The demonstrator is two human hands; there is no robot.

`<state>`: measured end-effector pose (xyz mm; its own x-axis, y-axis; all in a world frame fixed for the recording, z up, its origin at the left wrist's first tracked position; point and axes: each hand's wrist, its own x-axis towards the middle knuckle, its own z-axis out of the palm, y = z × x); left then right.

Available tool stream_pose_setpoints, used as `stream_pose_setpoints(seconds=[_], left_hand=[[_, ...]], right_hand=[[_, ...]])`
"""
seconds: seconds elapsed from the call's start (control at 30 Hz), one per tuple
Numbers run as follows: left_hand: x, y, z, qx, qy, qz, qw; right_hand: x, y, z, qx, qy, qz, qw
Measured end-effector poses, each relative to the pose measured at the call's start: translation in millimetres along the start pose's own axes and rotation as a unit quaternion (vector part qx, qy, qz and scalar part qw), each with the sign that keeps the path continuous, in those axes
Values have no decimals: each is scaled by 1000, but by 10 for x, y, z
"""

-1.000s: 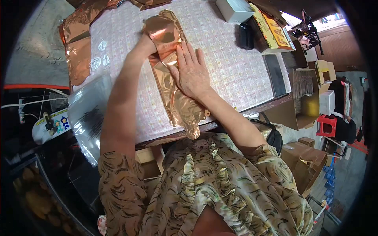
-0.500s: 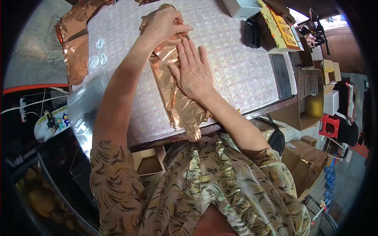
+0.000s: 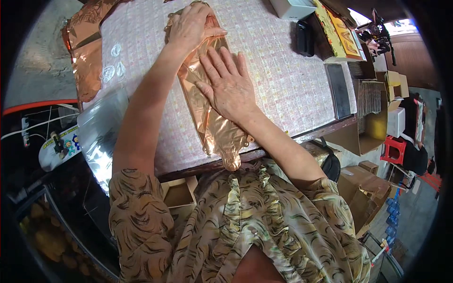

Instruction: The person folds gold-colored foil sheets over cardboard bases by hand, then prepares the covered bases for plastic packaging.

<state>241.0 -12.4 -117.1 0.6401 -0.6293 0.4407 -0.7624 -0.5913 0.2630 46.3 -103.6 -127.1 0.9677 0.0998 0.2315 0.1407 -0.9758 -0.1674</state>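
Note:
A shiny rose-gold foil balloon (image 3: 229, 134), folded into a long flat strip, lies on the table with its rounded tab hanging at the near edge. My left hand (image 3: 190, 27) is at the strip's far end, fingers curled over the foil and thumb stretched to the right; the foil under the palm is hidden. My right hand (image 3: 231, 89) presses flat on the middle of the strip, its fingers spread. Creases and a fold line run along the foil between the two hands.
More rose-gold foil (image 3: 87, 70) hangs over the table's left side, near white string loops (image 3: 108, 72) and clear plastic bags (image 3: 101, 127). On the right are a black case (image 3: 304, 38), a dark phone-like slab (image 3: 338, 89), a white box (image 3: 292, 7) and a yellow box (image 3: 347, 35).
My left hand has slid slightly farther away along the foil. The fingers of my right hand have spread apart and shifted left, the palm staying in place.

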Motion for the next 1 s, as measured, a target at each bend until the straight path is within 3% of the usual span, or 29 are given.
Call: stream_pose_setpoints(seconds=[0.13, 0.23, 0.3, 0.43, 0.5, 0.6, 0.87, 1.0], left_hand=[[21, -37, 27, 17, -3, -4, 1000], [70, 31, -73, 49, -61, -56, 995], [126, 92, -277, 15, -165, -66, 984], [53, -110, 44, 26, -52, -33, 998], [55, -144, 64, 8, -47, -21, 999], [58, -45, -63, 15, -83, -44, 995], [38, -49, -49, 13, -75, -60, 995], [50, -30, -106, 28, -94, -60, 993]], right_hand=[[-3, 6, 24, 28, 3, -30, 999], [-9, 2, 27, 29, -1, -38, 999], [-13, -1, 21, 2, -12, -44, 999], [-58, -15, 8, -4, -18, -64, 998], [-104, -14, -40, 58, -40, -95, 993], [-183, -3, -103, 38, -59, -136, 988], [-372, 26, -145, 51, -73, -178, 980], [-438, 90, -229, 31, -112, -248, 962]])
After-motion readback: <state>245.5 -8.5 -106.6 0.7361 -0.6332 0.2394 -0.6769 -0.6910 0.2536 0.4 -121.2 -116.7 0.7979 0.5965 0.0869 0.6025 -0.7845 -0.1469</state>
